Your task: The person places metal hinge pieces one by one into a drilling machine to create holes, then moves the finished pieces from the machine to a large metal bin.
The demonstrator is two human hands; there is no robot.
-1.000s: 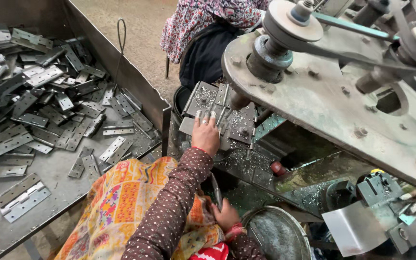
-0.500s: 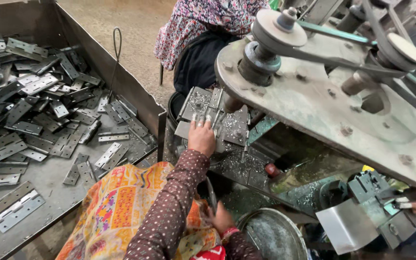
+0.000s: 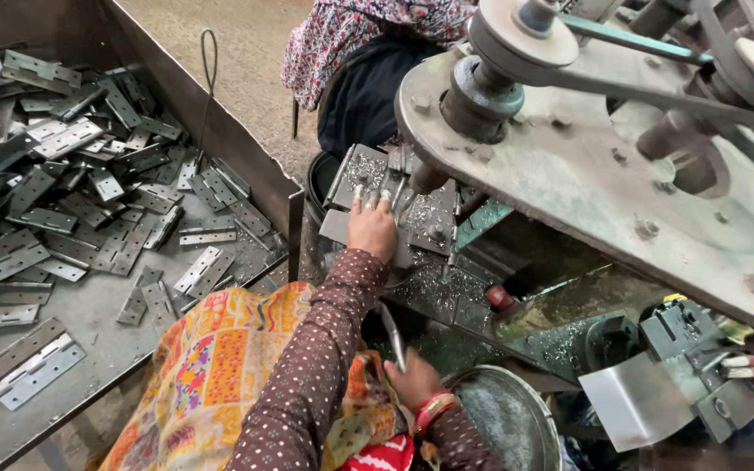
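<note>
Metal tray (image 3: 115,366) at 9 o'clock holds loose hinges (image 3: 89,201). Left hand (image 3: 372,228) flat, fingers spread, pressing hinge plate (image 3: 361,179) on the machine bed (12 o'clock). Right hand (image 3: 414,381) clamped on lever (image 3: 393,336), beside steel bowl (image 3: 508,419).

Left hand (image 3: 372,228) flat on hinge plate (image 3: 361,174) under drill; right hand (image 3: 412,380) grips lever (image 3: 392,336).

Left hand (image 3: 372,228) outstretched, right hand (image 3: 412,381) low (fingers curled).
</note>
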